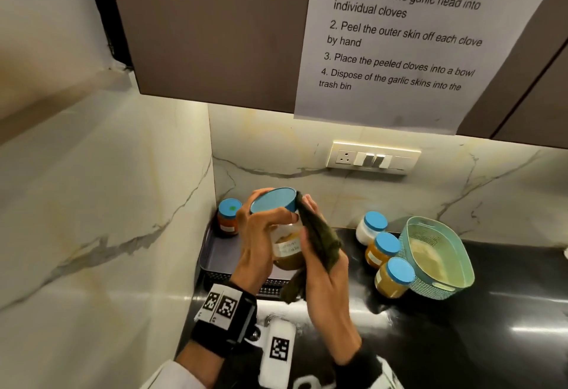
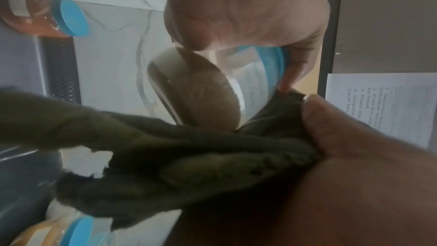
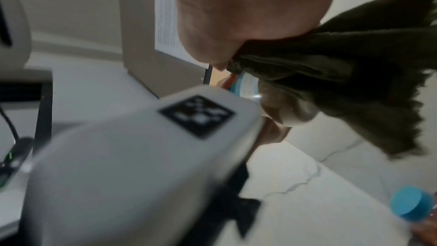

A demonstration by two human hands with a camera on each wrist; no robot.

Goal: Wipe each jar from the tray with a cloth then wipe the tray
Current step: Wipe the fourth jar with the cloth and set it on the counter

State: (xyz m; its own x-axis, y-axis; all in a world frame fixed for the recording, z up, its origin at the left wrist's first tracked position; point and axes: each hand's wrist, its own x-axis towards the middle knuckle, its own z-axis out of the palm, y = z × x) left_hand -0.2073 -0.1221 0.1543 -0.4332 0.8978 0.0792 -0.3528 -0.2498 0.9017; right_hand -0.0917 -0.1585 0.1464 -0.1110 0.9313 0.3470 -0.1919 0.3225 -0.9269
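Step in hand: wiping one jar, lifted clear of the tray.

Held jar: glass, blue lid, white handwritten label, brownish paste filling the lower part. It was tilted, lid toward the camera in the head view, and held in the air above the tray. The left hand gripped it with fingers curled round the lid rim and shoulder.

Cloth: dark olive, knitted, bunched. The right hand clutched it, thumb pinning the folds, and pressed it against the jar's right side; one loose end hung down below the jar.

Tray: dark grey plastic, perforated walls, set in the corner of the black counter against the marble wall. One jar of reddish contents stood in its far left corner.

Three more blue-lidded jars stood in a row on the counter right of the tray: one white, two yellowish, touching or nearly touching a teal basket.

Judgement: probably three jars done, the fourth under the cloth, one waiting. The next move would call for turning the jar in the left hand so the cloth reaches the covered side and base, then setting it with the row.
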